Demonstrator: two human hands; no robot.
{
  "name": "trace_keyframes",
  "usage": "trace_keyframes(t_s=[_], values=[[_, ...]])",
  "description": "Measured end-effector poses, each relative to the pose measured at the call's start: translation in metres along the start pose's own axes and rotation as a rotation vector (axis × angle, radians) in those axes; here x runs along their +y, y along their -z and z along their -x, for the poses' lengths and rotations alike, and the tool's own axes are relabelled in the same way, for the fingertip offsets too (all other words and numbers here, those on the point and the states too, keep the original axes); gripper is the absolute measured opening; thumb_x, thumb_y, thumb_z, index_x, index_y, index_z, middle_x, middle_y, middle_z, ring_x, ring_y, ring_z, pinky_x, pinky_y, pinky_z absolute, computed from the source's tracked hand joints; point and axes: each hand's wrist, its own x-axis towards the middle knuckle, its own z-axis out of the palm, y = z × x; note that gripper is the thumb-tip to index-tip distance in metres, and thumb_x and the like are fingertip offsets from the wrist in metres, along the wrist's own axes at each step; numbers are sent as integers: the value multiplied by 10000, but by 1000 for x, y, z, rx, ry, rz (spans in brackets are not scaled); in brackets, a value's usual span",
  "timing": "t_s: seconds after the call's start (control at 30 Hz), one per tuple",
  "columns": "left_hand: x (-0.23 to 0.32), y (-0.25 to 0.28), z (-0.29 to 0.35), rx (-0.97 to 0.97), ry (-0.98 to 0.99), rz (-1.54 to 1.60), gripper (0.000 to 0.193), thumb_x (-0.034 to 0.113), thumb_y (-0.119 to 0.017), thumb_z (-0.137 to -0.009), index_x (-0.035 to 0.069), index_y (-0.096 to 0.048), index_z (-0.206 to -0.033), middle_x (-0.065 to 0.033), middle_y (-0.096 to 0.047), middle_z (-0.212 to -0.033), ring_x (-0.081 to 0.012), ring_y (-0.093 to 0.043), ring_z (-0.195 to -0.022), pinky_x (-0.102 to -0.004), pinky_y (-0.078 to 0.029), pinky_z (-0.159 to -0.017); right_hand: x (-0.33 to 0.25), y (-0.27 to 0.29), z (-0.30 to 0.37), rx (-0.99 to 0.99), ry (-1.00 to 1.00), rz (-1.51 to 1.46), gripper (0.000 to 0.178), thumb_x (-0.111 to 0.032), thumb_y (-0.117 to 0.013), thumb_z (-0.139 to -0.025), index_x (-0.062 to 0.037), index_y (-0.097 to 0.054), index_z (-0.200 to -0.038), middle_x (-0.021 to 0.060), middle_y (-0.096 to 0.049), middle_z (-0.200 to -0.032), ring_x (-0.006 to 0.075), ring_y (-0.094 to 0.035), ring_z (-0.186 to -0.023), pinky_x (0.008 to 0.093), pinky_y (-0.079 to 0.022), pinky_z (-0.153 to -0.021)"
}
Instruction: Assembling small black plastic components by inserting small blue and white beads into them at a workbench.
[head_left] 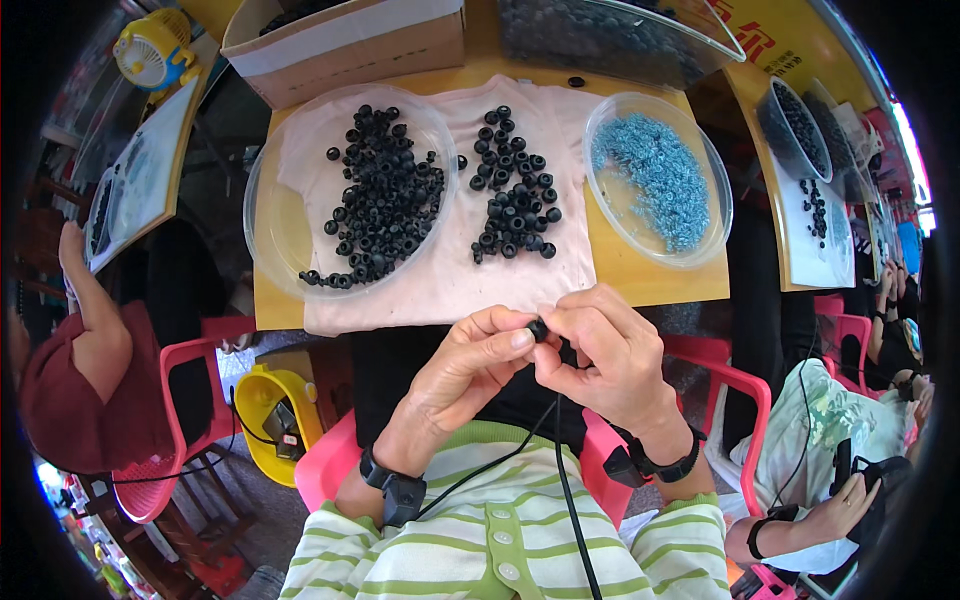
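Just in front of the table's near edge, my left hand (476,362) and my right hand (608,358) meet, fingertips pinched together. Between them is a small round black part (537,329), held by both hands. It looks like the loose black parts on the table; its finer detail is covered by my fingers. On the pink cloth (330,310) beyond lies a pile of black parts (515,205). To its left a clear round tray (268,225) holds many smaller black pieces. On the right a clear round tub (722,215) contains light blue coil-like pieces.
At the back stand a cardboard box (350,50) and a clear bin (610,45) of dark parts. A yellow bucket (258,400) sits at lower left. People work on both sides, beside pink chairs (195,400). Black cables (570,490) hang across my lap.
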Motion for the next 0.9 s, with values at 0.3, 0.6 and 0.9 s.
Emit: trace_keyframes(t_s=[0.3, 0.6, 0.9], values=[[7, -18, -9, 54, -54, -46, 99, 23, -651, -885, 46, -664, -981, -78, -674, -1009, -132, -640, -926, -283, -512, -882, 12, 2, -20, 66, 184, 52, 217, 48, -694, -666, 16, -604, -861, 84, -597, -791, 241, -599, -648, 306, -501, -553], [37, -11, -6, 362, -680, -1116, 148, 21, -616, -909, -22, -672, -1039, -106, -685, -995, -156, -646, -921, -270, -505, -804, 51, 38, -106, 54, 51, 199, 202, -98, -739, -710, -52, -641, -881, 74, -637, -800, 201, -599, -618, 320, -485, -556], [60, -18, -15, 372, -1052, -1894, 191, -5, -738, -751, 48, -708, -932, -96, -668, -1042, -272, -600, -1012, -344, -477, -866, 158, 113, -216, 173, -277, 800, 318, -330, -608, -883, -60, -690, -1031, 92, -698, -909, 200, -642, -766, 321, -490, -764]])
